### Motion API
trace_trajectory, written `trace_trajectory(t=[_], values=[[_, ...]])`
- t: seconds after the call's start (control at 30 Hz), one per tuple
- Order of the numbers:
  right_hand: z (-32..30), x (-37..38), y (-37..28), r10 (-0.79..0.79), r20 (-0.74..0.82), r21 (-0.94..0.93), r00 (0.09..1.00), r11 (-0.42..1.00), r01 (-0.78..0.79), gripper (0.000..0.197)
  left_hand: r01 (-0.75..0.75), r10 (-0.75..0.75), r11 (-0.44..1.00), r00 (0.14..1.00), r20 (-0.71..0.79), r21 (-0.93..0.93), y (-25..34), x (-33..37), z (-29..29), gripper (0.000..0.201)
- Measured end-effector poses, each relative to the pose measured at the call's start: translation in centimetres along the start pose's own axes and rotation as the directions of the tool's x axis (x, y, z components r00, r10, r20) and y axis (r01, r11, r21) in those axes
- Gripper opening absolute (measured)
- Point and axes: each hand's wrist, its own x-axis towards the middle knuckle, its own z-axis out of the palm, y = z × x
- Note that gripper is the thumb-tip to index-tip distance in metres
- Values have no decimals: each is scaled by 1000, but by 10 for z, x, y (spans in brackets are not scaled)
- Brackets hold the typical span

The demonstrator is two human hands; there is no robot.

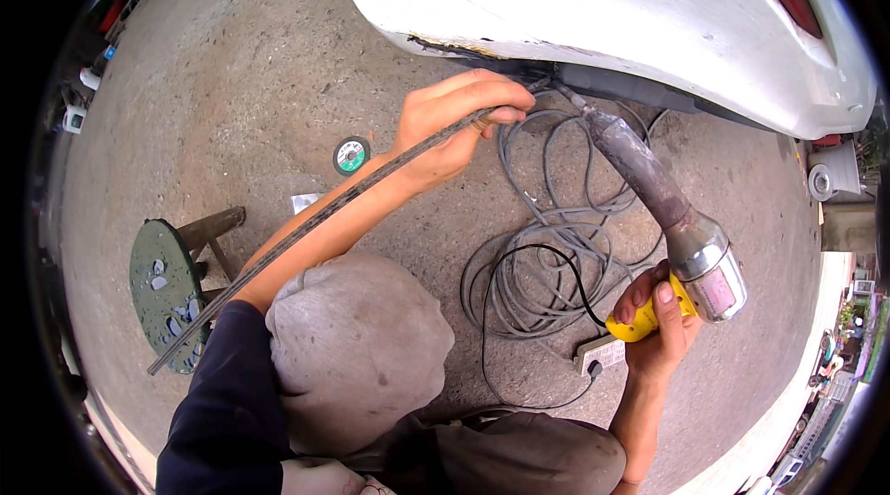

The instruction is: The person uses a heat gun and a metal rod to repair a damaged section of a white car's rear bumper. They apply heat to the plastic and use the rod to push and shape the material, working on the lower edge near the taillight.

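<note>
My left hand (454,120) pinches a long dark rod (324,210), likely plastic, between thumb and fingers. The rod's long end trails back over my forearm, and its front end meets the lower edge of a white car bumper (575,8). That edge is blackened and scorched. Wrapped round a yellow handle, my right hand (663,328) holds a hot air gun (640,166). Its metal barrel slants up and left, and the narrow nozzle points at the same spot under the bumper, beside the rod's tip. The exact contact there is too small to make out.
Grey cable (528,282) lies coiled on the concrete between my hands. A power strip (601,356) with a black plug sits below it. A green-and-black disc (351,156) lies on the ground. To the left stands a low stool (153,268) with a worn green top.
</note>
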Motion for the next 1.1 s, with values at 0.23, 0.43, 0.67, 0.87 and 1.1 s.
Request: trace_trajectory(t=[0.23, 0.43, 0.67, 0.87, 1.1], values=[[-1, 1, 0, -2, 0, 14, 1000, 1000, 2, 34, -12, 12, 1000, 1000, 9, 13, -1, 1, 1, 39], [-1, 1, 0, -5, -3, 13, 1000, 1000, 5, 34, 3, -6, 998, 999, 46, 59, 1, 1, -1, 22], [-1, 1, 3, 5, -6, 24, 1000, 1000, -4, 34, 6, -9, 999, 999, 42, 52, 1, 0, -3, 20], [-2, 1, -1, -8, -4, 7, 1000, 1000, 9, 35, -35, 31, 996, 999, 40, 80, 4, 2, 2, 20], [0, -2, -1, -18, -7, -46, 1000, 999, 18, 34, -138, 124, 966, 989, 75, 220, 20, 6, 0, 18]])
